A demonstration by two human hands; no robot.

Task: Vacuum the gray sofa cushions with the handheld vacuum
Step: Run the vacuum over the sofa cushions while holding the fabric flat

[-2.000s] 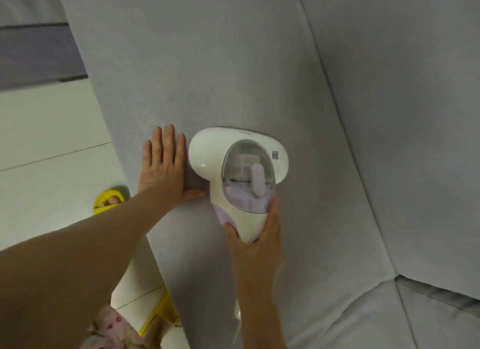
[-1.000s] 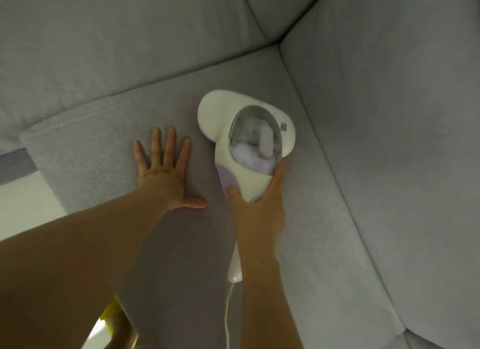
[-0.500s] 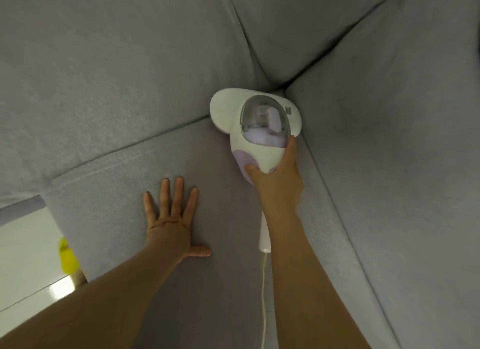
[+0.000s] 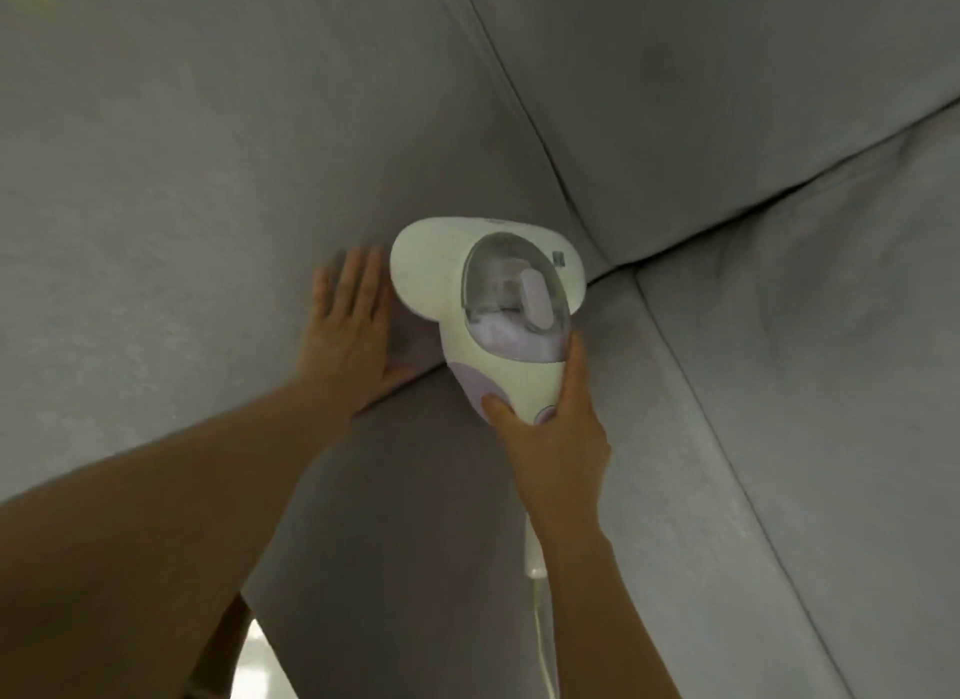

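Handheld vacuum (image 4: 488, 303): cream-white body with lilac panels near the grip. Long axis runs from the handle at lower right of the unit up and away to the broad rounded head at upper left; the head points toward the back of the sofa. Location: pressed head-first against the gray back cushion (image 4: 208, 178), just above the crease where that cushion meets the seat cushion (image 4: 415, 516), and close to the corner seam where a second back cushion (image 4: 701, 100) begins.

Dust cup (image 4: 511, 298): clear oval dome on top of the vacuum, facing the camera. Contents: a pale lilac part inside and a light, fluffy mass gathered at the lower end; the picture is too soft to tell more.

Power cord (image 4: 543, 641): white, leaves the tail of the handle below the wrist and runs down out of view.

Right hand (image 4: 550, 438): closed around the vacuum's handle, thumb on the left side over the lilac panel, index finger stretched along the right edge of the dust cup.

Left hand (image 4: 353, 329): spread flat, fingers fully extended and close together, palm laid on the back cushion just left of the vacuum head; it holds nothing.

Adjoining seat cushion (image 4: 831, 386): gray, to the right, bare.
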